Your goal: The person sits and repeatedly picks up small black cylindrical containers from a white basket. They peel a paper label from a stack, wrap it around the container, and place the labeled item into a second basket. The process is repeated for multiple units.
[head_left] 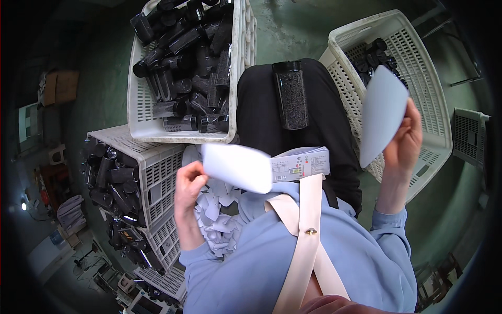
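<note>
My left hand (pixel 189 189) pinches the corner of a blank white sheet of paper (pixel 238 167), slightly blurred. On the other side, my right hand (pixel 407 135) holds up a curved pale sheet (pixel 384 118) by its edge, its plain face toward me. Between my hands, a clear jar (pixel 292 99) with a black lid and dark granules inside lies on my thighs, lid end away from me. A stack of printed labels (pixel 308 162) rests on my lap close to my waist, partly covered by the left sheet.
A white crate (pixel 236 68) at the far left is full of dark jars. Below it stand stacked crates (pixel 151 157) of similar jars. Another white crate (pixel 426 63) at the right holds a few jars. Discarded white paper pieces (pixel 217 222) pile up by my left forearm.
</note>
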Available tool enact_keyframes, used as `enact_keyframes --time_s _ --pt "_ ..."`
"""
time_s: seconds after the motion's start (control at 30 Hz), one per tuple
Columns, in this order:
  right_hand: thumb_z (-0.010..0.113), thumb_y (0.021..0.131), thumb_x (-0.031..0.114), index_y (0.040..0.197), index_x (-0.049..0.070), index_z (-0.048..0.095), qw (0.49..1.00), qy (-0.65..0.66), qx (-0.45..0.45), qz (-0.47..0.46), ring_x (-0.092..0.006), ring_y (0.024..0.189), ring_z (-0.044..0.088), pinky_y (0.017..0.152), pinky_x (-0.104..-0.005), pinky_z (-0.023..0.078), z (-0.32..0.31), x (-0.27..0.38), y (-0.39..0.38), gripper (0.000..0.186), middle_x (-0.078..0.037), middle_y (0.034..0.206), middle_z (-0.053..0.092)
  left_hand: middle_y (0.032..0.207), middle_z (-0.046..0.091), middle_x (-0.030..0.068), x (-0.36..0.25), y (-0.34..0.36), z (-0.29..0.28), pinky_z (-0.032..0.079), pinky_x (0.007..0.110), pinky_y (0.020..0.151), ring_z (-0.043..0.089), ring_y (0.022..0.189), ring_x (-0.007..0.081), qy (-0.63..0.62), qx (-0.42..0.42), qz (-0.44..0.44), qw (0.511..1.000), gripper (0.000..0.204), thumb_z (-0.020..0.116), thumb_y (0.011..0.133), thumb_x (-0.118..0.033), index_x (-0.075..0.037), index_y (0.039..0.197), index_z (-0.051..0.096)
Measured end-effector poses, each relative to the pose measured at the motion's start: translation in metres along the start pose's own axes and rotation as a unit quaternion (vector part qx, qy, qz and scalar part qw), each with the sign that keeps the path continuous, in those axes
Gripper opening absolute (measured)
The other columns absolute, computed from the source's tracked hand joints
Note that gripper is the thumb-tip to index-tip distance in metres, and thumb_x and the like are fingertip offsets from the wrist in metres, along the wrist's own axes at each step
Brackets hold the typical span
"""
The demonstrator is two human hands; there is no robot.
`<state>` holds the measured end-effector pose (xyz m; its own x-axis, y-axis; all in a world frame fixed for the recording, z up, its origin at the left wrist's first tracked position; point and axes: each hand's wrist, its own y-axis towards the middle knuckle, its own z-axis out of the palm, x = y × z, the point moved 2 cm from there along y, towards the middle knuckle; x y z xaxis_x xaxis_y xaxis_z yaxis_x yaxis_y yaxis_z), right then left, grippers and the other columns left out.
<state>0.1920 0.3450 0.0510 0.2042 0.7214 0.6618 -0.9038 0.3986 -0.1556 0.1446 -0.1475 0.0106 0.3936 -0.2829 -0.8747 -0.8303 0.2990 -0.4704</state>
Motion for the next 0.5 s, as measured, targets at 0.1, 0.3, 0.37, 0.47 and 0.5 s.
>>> enact_keyframes --time_s 0.1,0.3,0.37,0.47,0.5 --pt "0.054 0.106 0.021 0.116 -0.001 0.065 0.993 -0.081 -0.011 -0.084 -0.0157 0.098 0.067 0.092 -0.0344 0.052 0.019 0.016 -0.005 0.026 -0.011 0.112 0.071 0.087 0.072 0.0093 -0.020 -0.017 -0.011 0.048 0.030 0.066 0.066 0.075 0.0176 0.362 -0.152 -0.101 0.914 0.017 0.067 0.082 -0.011 0.003 0.092 0.070" --pt "0.065 0.094 0.003 0.099 -0.004 0.066 0.809 -0.451 0.152 -0.345 -0.0237 0.091 0.067 0.083 -0.0346 0.053 0.068 -0.016 -0.024 0.008 -0.018 0.106 0.072 0.115 0.073 0.0161 -0.079 -0.002 0.084 0.054 0.036 0.095 0.070 0.106 0.0234 0.080 -0.172 0.170 0.967 0.031 0.062 0.099 -0.010 0.005 0.126 0.066" --pt "0.070 0.084 -0.001 0.095 -0.002 0.067 0.689 -0.557 0.237 -0.398 -0.0264 0.086 0.070 0.075 -0.0356 0.056 0.091 -0.025 -0.029 0.012 -0.017 0.101 0.073 0.122 0.070 0.0142 -0.100 0.008 0.135 0.053 0.035 0.096 0.067 0.110 0.0214 -0.138 -0.019 0.172 0.975 0.033 0.061 0.102 -0.014 0.007 0.129 0.064" --pt "0.076 0.073 0.003 0.091 0.000 0.068 0.606 -0.581 0.303 -0.451 -0.0266 0.083 0.071 0.067 -0.0352 0.058 0.108 -0.044 -0.038 0.020 -0.013 0.098 0.073 0.125 0.068 0.0145 -0.106 0.020 0.172 0.052 0.031 0.096 0.065 0.112 0.0182 -0.269 0.079 0.152 0.948 0.037 0.061 0.104 -0.016 0.008 0.132 0.061" --pt "0.077 0.070 0.004 0.090 0.001 0.068 0.596 -0.575 0.316 -0.463 -0.0255 0.083 0.071 0.065 -0.0340 0.058 0.108 -0.052 -0.041 0.022 -0.012 0.097 0.073 0.124 0.069 0.0142 -0.106 0.026 0.177 0.052 0.031 0.096 0.065 0.111 0.0171 -0.293 0.108 0.153 0.938 0.036 0.061 0.104 -0.016 0.007 0.132 0.062"
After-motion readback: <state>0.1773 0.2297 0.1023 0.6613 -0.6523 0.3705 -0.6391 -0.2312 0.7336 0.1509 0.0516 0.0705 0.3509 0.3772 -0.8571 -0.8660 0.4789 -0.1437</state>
